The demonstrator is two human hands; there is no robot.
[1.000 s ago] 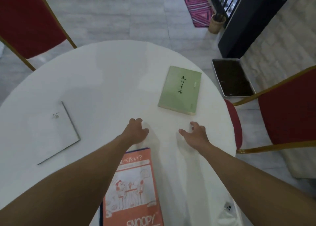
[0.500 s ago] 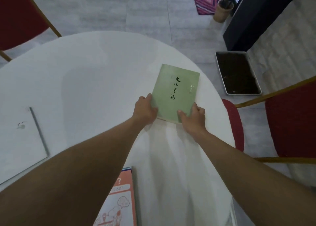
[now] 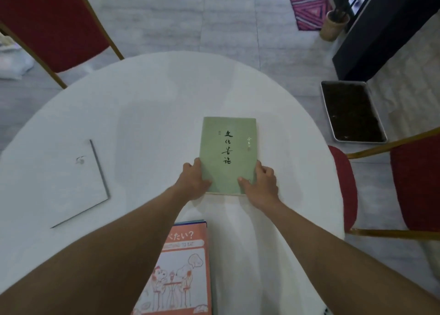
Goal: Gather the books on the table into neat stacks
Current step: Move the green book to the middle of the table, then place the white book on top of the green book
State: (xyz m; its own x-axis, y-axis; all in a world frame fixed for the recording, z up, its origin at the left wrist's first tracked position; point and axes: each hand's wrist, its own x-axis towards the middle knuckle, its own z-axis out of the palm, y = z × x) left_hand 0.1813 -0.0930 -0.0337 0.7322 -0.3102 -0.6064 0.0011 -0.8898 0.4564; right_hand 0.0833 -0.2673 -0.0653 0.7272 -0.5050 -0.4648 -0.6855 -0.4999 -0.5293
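Both hands have the green book (image 3: 228, 155) pinched at its near corners, left hand (image 3: 193, 182) and right hand (image 3: 260, 186), book flat on the worktop (image 3: 147, 105). I'd keep it level, then square it onto the orange book (image 3: 181, 267) nearer the body.

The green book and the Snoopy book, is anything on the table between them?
No. In the head view, only bare white tablecloth lies between the green book and the orange Snoopy book; both forearms flank that stretch.

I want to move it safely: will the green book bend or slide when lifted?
The green book looks thin with a soft cover, so it may flex slightly. It lies flat on the smooth white table, so it probably slides easily. Left hand and right hand support both lower corners.
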